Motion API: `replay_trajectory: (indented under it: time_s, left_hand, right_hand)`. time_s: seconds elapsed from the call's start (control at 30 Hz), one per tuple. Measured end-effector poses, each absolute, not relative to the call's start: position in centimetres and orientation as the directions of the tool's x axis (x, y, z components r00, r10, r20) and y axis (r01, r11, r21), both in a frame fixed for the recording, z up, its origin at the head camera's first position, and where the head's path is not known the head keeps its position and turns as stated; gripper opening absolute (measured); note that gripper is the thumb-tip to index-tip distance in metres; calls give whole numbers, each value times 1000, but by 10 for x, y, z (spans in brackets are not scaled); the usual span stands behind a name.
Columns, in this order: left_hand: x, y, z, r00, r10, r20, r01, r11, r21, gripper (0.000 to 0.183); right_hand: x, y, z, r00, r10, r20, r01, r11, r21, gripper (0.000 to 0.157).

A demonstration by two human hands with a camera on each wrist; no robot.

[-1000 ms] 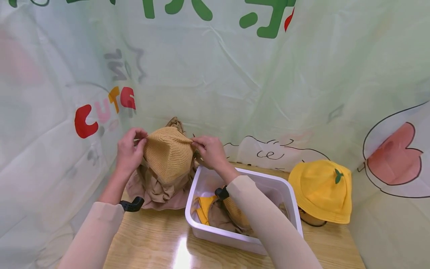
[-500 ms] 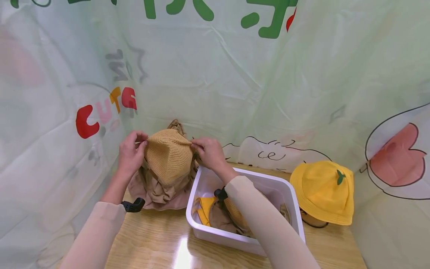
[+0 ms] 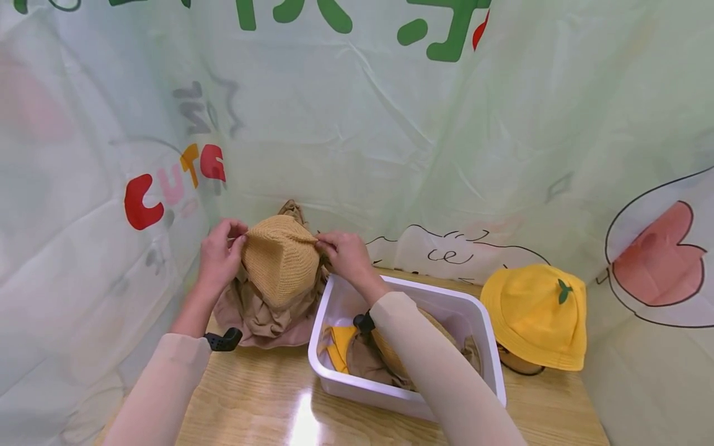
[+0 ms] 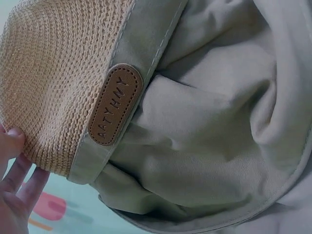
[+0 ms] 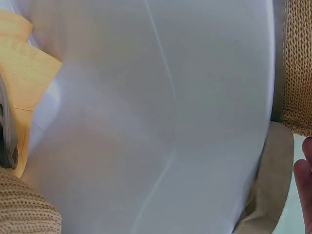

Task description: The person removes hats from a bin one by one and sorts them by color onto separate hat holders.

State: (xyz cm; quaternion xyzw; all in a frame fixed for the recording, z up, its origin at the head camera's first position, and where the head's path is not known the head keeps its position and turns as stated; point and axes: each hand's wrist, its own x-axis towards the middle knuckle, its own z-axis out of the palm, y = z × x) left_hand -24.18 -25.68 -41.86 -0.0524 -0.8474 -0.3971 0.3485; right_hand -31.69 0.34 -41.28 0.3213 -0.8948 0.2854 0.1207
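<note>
A sun hat with a woven straw-coloured crown [image 3: 281, 266] and a wide, crumpled brown brim [image 3: 268, 319] is at the left rear of the table. My left hand [image 3: 220, 254] pinches the left side of the crown between thumb and fingers. On the opposite side, my right hand [image 3: 346, 254] pinches a fold of the weave. The crown sags in a dent between them. A leather patch [image 4: 117, 105] lettered AATYHNY sits on the hat's band in the left wrist view. Only fingertips of the right hand [image 5: 304, 175] show in the right wrist view.
Right of the hat stands a white plastic bin [image 3: 379, 391] with yellow cloth [image 3: 340, 347] and another woven hat [image 3: 387, 353] inside; my right forearm crosses over it. A yellow bucket hat [image 3: 532, 316] with a green sprout is at the right. Printed curtains [image 3: 312, 124] enclose the table.
Both hands have come down very slightly with the hat's crown, keeping their pinch. The bin and the yellow bucket hat stay where they were.
</note>
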Motion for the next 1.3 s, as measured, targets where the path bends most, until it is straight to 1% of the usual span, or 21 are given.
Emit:
replay_trajectory:
  time_s: [0.13, 0.27, 0.33, 0.4, 0.53, 0.6, 0.7, 0.87, 1.07, 1.3]
  left_hand:
    - [-245, -256, -424, -764, -186, 618, 356, 677, 644, 11]
    - [-246, -252, -426, -748, -196, 634, 380, 657, 651, 11]
    - [-244, -249, -426, -732, -176, 658, 409, 658, 632, 15]
    - [-242, -246, -426, -724, -126, 678, 446, 665, 599, 27]
    - [-236, -238, -429, -751, 22, 660, 473, 716, 513, 70]
    - [-236, -234, -430, -780, 81, 621, 460, 748, 479, 89]
    - [-238, -229, -431, -814, 122, 568, 430, 784, 447, 104]
    - [-242, -226, -433, -841, 118, 528, 390, 809, 440, 112]
    - [-249, -225, -437, -858, 113, 502, 374, 806, 458, 111]
    - [-257, -226, -445, -871, 97, 481, 355, 802, 481, 109]
  right_hand:
    - [-317, 4, -414, -776, -507, 375, -630, 642, -437, 26]
    - [-316, 3, -414, -786, -504, 358, -618, 651, -441, 29]
    - [-314, 2, -414, -786, -501, 363, -619, 633, -466, 31]
    - [-310, 0, -413, -784, -501, 367, -619, 583, -526, 35]
    - [-303, -5, -411, -752, -535, 384, -639, 450, -624, 51]
    - [-300, -8, -409, -731, -572, 373, -649, 416, -637, 59]
    - [-300, -13, -408, -711, -623, 326, -651, 409, -639, 65]
    - [-303, -17, -411, -710, -652, 266, -632, 422, -651, 66]
    - [-309, -17, -416, -720, -653, 233, -608, 433, -666, 65]
    - [-314, -18, -423, -724, -652, 227, -602, 435, -670, 64]
